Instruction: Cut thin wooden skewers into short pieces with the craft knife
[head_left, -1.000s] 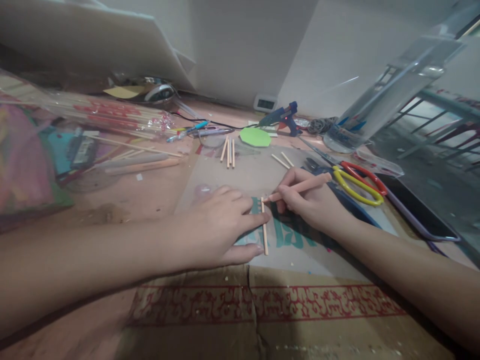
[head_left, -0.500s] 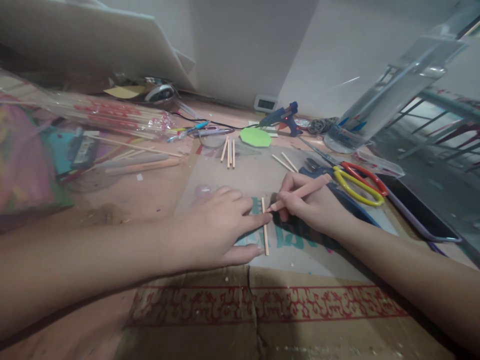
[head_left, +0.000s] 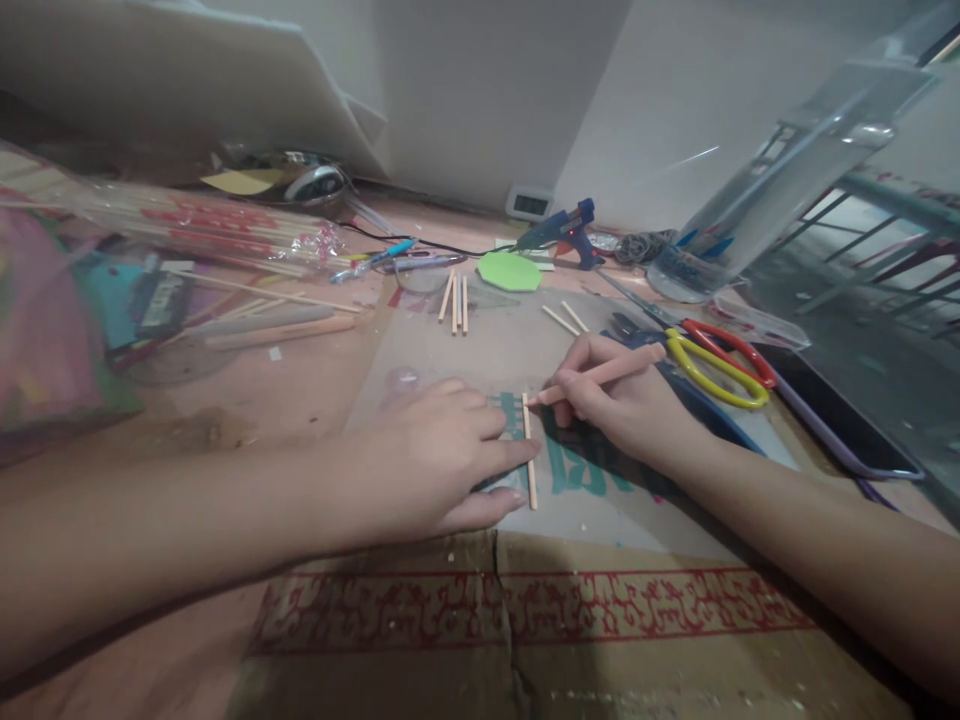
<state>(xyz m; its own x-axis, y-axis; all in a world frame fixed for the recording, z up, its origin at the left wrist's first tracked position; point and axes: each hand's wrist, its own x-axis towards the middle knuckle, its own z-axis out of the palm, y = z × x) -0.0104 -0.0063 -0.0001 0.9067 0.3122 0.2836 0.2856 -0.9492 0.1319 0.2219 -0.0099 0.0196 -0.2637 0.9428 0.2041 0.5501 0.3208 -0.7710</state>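
My left hand (head_left: 450, 445) lies on the translucent sheet (head_left: 420, 350), its index fingertip pressing on a short wooden stick (head_left: 532, 485). The thumb is stretched apart from the index finger, its tip beside the stick's lower part; the other fingers are slightly bent. My right hand (head_left: 615, 400) is closed around a salmon-pink pen (head_left: 619, 368). The pen slants down to the left, with its tip at the stick's upper end. Teal markings (head_left: 581, 470) show around the stick, partly covered by my hands.
Several short sticks (head_left: 454, 305) lie beyond my hands, near a green paper octagon (head_left: 510, 271) and a blue glue gun (head_left: 562, 232). To the right are scissors (head_left: 720, 370), a phone (head_left: 836, 415) and a clear container (head_left: 720, 220). Bagged sticks (head_left: 225, 225) lie at left.
The pen tip has moved up along the stick, from beside my left index fingertip to the stick's upper end. My left index fingertip sits slightly lower on the stick.
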